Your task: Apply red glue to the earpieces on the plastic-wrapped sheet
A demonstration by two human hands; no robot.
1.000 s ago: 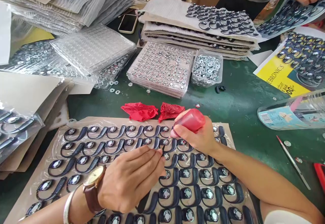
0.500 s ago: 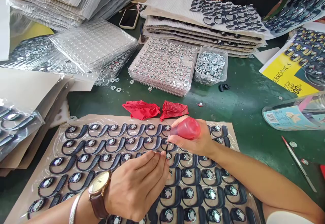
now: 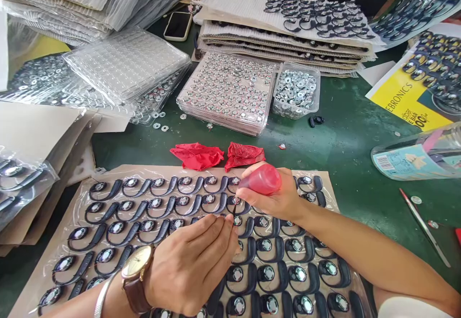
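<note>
Your right hand point(image 3: 279, 201) is closed around a red squeeze bottle point(image 3: 262, 179), which you hold tilted with its dark nozzle pointing down and left. The tip sits just over a disc in the upper rows of the black ear hooks point(image 3: 108, 189). Your left hand point(image 3: 190, 265), with a watch point(image 3: 135, 262) at the wrist, has its fingers drawn together. The fingertips point(image 3: 226, 222) are just beside the nozzle and pressed low over the hooks. I cannot tell whether they pinch anything.

The hooks lie in rows under clear film on a cardboard sheet point(image 3: 43, 265) in front of you. Every hook in view already has a shiny disc in its round end. Nothing shows which ones the bottle has dabbed, so judging by the nozzle's place near the top, most rows probably remain.

Two red cloths point(image 3: 197, 156) lie just past the sheet on the green tabletop point(image 3: 345, 140). Farther out are a clear tray of discs point(image 3: 226, 92) and a tub of washers point(image 3: 296, 90), and more loaded sheets are stacked behind them.
</note>
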